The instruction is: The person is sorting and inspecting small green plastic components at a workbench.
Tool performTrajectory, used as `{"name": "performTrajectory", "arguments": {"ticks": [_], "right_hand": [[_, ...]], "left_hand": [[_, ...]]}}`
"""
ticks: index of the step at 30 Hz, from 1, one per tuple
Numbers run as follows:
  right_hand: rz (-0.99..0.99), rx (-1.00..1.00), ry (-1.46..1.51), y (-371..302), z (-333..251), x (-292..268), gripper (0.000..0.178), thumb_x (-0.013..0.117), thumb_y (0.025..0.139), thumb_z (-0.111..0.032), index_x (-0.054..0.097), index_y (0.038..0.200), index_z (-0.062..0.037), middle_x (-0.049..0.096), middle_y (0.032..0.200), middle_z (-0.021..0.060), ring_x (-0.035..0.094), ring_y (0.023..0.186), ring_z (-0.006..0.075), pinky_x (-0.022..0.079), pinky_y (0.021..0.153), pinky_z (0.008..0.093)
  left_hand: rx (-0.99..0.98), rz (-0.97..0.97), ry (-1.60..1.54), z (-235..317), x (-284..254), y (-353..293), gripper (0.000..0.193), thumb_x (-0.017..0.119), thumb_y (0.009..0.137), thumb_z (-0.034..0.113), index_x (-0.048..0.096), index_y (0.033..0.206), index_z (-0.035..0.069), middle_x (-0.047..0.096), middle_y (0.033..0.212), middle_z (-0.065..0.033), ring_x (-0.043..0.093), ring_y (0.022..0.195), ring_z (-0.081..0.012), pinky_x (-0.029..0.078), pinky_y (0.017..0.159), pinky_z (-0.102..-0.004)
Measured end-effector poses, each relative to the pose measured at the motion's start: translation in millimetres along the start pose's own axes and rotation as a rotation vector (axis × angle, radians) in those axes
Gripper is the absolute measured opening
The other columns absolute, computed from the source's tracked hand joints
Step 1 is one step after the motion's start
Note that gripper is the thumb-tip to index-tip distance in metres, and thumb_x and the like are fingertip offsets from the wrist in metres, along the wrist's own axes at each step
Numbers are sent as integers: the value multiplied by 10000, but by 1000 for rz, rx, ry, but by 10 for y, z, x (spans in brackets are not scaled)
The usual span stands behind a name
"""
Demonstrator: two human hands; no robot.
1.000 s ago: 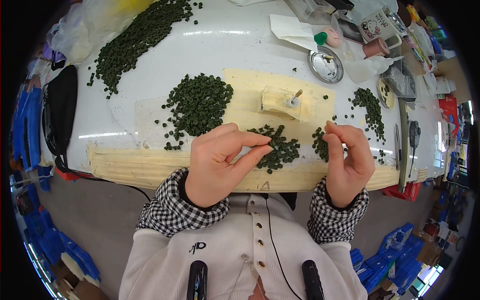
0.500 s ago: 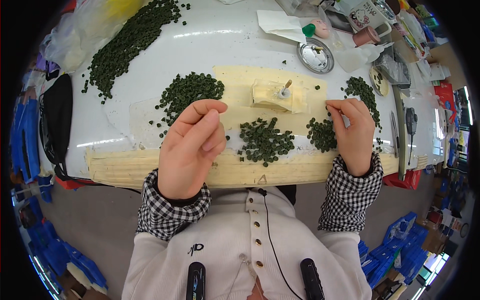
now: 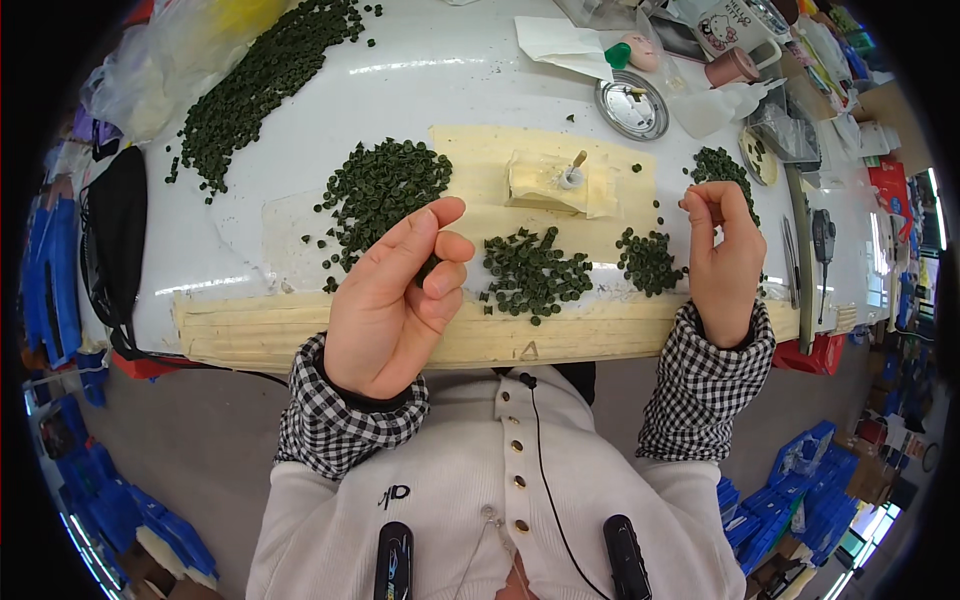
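Observation:
My left hand [image 3: 402, 300] is raised over the front of the table, palm partly turned up, thumb and index finger pressed together. Something dark shows in the gap between its fingers; whether it is held or lies behind, I cannot tell. Beyond this hand lies a heap of small dark green cup-shaped pieces [image 3: 388, 185]. My right hand [image 3: 725, 265] pinches thumb and fingertips together near the right-hand heap of green pieces [image 3: 720, 168]; anything in the pinch is too small to name. Between the hands lie a middle pile [image 3: 535, 275] and a smaller pile [image 3: 648, 262] of the same pieces.
A taped cream block [image 3: 545, 190] with a small white holder and brown stick stands on cream paper [image 3: 475, 150]. Behind are a round metal dish [image 3: 632, 108] and a white bottle [image 3: 705, 112]. Tweezers [image 3: 789, 262] lie at right, a black mask [image 3: 112, 245] at left.
My right hand has moved right, away from the small pile. My left hand has shifted slightly right and turned, its index finger and thumb now pointing more upward.

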State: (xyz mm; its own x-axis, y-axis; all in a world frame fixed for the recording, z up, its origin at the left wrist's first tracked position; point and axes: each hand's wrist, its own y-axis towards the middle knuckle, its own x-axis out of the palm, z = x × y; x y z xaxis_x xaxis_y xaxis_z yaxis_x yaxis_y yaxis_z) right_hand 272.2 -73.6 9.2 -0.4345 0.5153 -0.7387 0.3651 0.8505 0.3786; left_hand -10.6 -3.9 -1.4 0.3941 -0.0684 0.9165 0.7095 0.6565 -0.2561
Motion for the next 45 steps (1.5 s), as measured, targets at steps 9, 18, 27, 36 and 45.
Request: {"name": "performTrajectory", "arguments": {"ticks": [9, 18, 27, 36, 45], "right_hand": [[-137, 174, 650, -264, -335, -35, 142, 589, 888, -15, 620, 1002, 63, 649, 857, 78, 618, 765, 126, 489, 713, 227], [-467, 435, 1438, -391, -406, 206, 191, 575, 899, -40, 603, 1067, 47, 664, 957, 126, 657, 856, 169, 545, 780, 284], [-496, 362, 1471, -401, -482, 227, 209, 581, 878, 10, 592, 1083, 52, 657, 1012, 147, 659, 912, 205, 543, 840, 320], [-376, 277, 1232, -407, -695, 219, 188, 589, 847, 74, 600, 1035, 67, 665, 981, 141, 654, 924, 198, 528, 850, 297], [-300, 246, 1060, -396, -764, 258, 180, 623, 824, 62, 625, 1003, 48, 666, 973, 112, 646, 914, 162, 509, 814, 260]], "left_hand": [[0, 167, 193, -111, 233, 48, 382, 381, 1007, 194, 404, 1322, -20, 451, 762, 27, 325, 616, -46, 316, 520, -168], [-14, 2, 247, -151, 30, 65, 259, 476, 978, 177, 539, 1168, 13, 561, 869, -12, 307, 568, -29, 292, 514, -165], [-5, 29, 301, -207, 126, 111, 219, 496, 959, 111, 564, 1146, 19, 607, 931, -40, 326, 572, -23, 305, 523, -169], [-9, 10, 299, -207, 82, 128, 231, 519, 946, 106, 580, 1152, 20, 652, 933, -49, 325, 543, -10, 297, 498, -168], [58, -32, 405, -232, 59, 139, 196, 543, 929, 88, 608, 1098, 13, 662, 934, -75, 365, 553, -19, 297, 497, -178]]}}
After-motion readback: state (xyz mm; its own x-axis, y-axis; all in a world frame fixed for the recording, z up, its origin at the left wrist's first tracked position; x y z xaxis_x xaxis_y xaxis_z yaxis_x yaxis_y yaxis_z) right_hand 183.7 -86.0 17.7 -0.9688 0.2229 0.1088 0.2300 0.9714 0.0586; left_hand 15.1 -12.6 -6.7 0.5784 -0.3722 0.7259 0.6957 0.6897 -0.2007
